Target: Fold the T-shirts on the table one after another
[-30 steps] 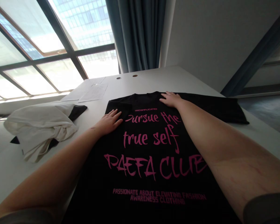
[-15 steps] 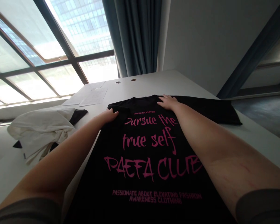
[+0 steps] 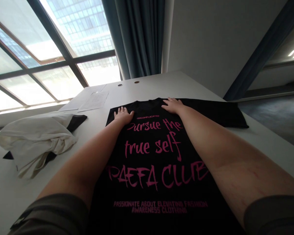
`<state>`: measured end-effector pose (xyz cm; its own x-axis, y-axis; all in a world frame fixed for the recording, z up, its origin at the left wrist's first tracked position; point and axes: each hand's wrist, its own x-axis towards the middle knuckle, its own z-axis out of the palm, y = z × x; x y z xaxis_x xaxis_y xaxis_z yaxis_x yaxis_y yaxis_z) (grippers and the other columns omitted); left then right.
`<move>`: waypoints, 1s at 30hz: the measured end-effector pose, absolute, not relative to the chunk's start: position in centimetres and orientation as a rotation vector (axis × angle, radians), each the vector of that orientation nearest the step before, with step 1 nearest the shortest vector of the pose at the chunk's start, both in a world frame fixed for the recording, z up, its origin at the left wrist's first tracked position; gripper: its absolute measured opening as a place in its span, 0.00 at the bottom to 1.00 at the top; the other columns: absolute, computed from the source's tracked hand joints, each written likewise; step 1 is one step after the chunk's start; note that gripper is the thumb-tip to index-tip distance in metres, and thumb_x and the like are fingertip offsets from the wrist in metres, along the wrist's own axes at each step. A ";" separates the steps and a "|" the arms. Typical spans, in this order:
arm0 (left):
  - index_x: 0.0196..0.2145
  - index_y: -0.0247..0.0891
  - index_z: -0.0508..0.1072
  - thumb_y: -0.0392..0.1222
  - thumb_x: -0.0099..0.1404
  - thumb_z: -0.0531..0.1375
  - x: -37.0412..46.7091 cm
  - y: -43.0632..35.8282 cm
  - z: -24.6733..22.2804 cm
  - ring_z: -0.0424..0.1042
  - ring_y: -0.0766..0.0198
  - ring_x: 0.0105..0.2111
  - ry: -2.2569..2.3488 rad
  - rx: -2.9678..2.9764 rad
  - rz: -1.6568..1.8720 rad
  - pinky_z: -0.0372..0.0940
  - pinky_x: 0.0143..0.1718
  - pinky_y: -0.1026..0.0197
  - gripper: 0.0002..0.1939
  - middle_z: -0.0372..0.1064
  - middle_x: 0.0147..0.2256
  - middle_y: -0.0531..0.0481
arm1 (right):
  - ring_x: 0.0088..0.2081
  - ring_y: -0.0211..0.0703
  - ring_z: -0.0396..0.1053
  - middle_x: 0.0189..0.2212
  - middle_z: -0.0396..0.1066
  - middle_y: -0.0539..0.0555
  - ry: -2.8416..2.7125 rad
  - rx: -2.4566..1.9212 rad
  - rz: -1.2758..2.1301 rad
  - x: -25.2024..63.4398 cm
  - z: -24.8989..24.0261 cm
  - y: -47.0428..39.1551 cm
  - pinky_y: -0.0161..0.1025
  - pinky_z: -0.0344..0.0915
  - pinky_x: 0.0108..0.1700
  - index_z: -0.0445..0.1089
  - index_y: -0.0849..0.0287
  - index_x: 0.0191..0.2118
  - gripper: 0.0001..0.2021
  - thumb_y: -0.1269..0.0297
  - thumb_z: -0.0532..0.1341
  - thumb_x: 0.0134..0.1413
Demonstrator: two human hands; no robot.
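Observation:
A black T-shirt (image 3: pixel 147 158) with pink lettering lies spread out in front of me, its collar at the far end. My left hand (image 3: pixel 123 115) rests flat on the shirt's left shoulder area, fingers spread. On the other side of the collar, my right hand (image 3: pixel 173 105) presses flat near the right shoulder, fingers apart as well. The right sleeve stretches out to the right across the table. On the left, the sleeve appears folded in, with a straight edge beside my left hand. The shirt's lower hem is out of view.
The shirt lies on a white table (image 3: pixel 159 88). A crumpled white garment with black parts (image 3: pixel 36 137) lies at the left. Paper sheets (image 3: pixel 94 100) lie at the far left, near two round holes in the tabletop. Windows and a blue curtain (image 3: pixel 137 39) stand beyond.
My left hand has let go of the black fabric at the left shoulder, moved right, and now lies flat with fingers spread. My right hand stays in place. The view has shifted slightly.

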<state>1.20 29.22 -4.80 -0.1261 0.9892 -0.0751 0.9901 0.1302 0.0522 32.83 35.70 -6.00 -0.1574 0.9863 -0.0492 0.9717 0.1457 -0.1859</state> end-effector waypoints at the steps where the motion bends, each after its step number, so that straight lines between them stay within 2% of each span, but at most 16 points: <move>1: 0.77 0.32 0.45 0.67 0.73 0.36 1.0 29.3 -4.7 0.34 0.44 0.76 2.262 2.040 -0.024 0.37 0.74 0.36 0.46 0.33 0.77 0.40 | 0.77 0.62 0.39 0.77 0.40 0.53 -2.314 -1.982 0.268 32.8 -6.0 35.7 0.66 0.38 0.75 0.51 0.47 0.76 0.36 0.40 0.47 0.69; 4: 0.77 0.36 0.45 0.68 0.74 0.37 0.4 29.5 -4.5 0.35 0.44 0.76 2.187 2.104 -0.041 0.37 0.73 0.34 0.45 0.33 0.77 0.43 | 0.77 0.61 0.39 0.77 0.40 0.54 -2.313 -1.991 0.270 32.8 -5.9 35.6 0.65 0.38 0.75 0.51 0.47 0.76 0.36 0.40 0.47 0.69; 6: 0.77 0.34 0.46 0.66 0.75 0.38 0.2 29.6 -4.4 0.35 0.45 0.76 2.155 2.149 -0.029 0.38 0.74 0.36 0.44 0.33 0.77 0.41 | 0.77 0.61 0.39 0.78 0.39 0.54 -2.312 -1.995 0.265 32.8 -5.8 35.5 0.65 0.39 0.75 0.51 0.48 0.77 0.36 0.40 0.46 0.69; 9: 0.75 0.26 0.49 0.60 0.77 0.37 0.1 29.4 -4.3 0.38 0.48 0.76 2.066 2.291 -0.018 0.40 0.74 0.44 0.42 0.38 0.76 0.35 | 0.77 0.62 0.40 0.77 0.40 0.54 -2.312 -1.985 0.260 32.8 -5.9 35.7 0.66 0.39 0.75 0.51 0.48 0.76 0.36 0.40 0.47 0.69; 11: 0.75 0.26 0.52 0.59 0.78 0.37 0.1 28.9 -4.2 0.41 0.49 0.76 2.009 2.371 -0.038 0.43 0.74 0.46 0.40 0.41 0.75 0.34 | 0.76 0.63 0.41 0.77 0.41 0.54 -2.316 -1.967 0.258 33.0 -6.1 35.8 0.67 0.40 0.75 0.52 0.48 0.76 0.36 0.40 0.48 0.69; 13: 0.75 0.29 0.52 0.60 0.77 0.37 0.6 28.3 -4.2 0.41 0.46 0.75 2.073 2.305 -0.084 0.45 0.73 0.42 0.41 0.41 0.75 0.34 | 0.76 0.64 0.41 0.77 0.41 0.55 -2.322 -1.959 0.249 33.0 -6.3 36.0 0.68 0.40 0.75 0.52 0.48 0.76 0.36 0.40 0.48 0.68; 16: 0.76 0.28 0.47 0.65 0.75 0.39 2.2 27.2 -4.4 0.39 0.36 0.75 2.271 2.040 -0.150 0.46 0.71 0.34 0.45 0.34 0.76 0.31 | 0.77 0.64 0.40 0.77 0.39 0.56 -2.334 -1.983 0.245 33.0 -6.2 36.0 0.67 0.39 0.75 0.50 0.48 0.77 0.37 0.40 0.46 0.69; 19: 0.76 0.26 0.46 0.64 0.75 0.40 4.3 26.3 -4.8 0.39 0.31 0.74 2.302 2.000 -0.103 0.45 0.71 0.32 0.46 0.33 0.76 0.29 | 0.77 0.63 0.38 0.78 0.37 0.55 -2.344 -1.999 0.253 32.9 -6.0 35.8 0.66 0.39 0.75 0.49 0.48 0.77 0.37 0.40 0.45 0.69; 25: 0.76 0.30 0.49 0.62 0.77 0.39 5.5 25.8 -4.7 0.39 0.37 0.75 2.031 2.308 -0.024 0.44 0.73 0.39 0.41 0.38 0.76 0.32 | 0.76 0.64 0.40 0.77 0.39 0.54 -2.334 -1.990 0.254 32.7 -5.8 35.4 0.67 0.40 0.75 0.50 0.48 0.77 0.36 0.40 0.46 0.69; 30: 0.76 0.28 0.47 0.61 0.78 0.39 5.6 25.8 -4.5 0.37 0.43 0.76 2.006 2.319 0.006 0.44 0.73 0.44 0.41 0.35 0.76 0.32 | 0.77 0.63 0.40 0.78 0.39 0.54 -2.338 -2.004 0.244 32.6 -5.6 35.3 0.66 0.40 0.75 0.49 0.48 0.77 0.36 0.41 0.46 0.69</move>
<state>5.61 25.84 -4.50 0.1450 0.9884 -0.0461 0.9881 -0.1422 0.0595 32.64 35.32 -5.64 -0.1575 0.9855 -0.0625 0.9772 0.1463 -0.1540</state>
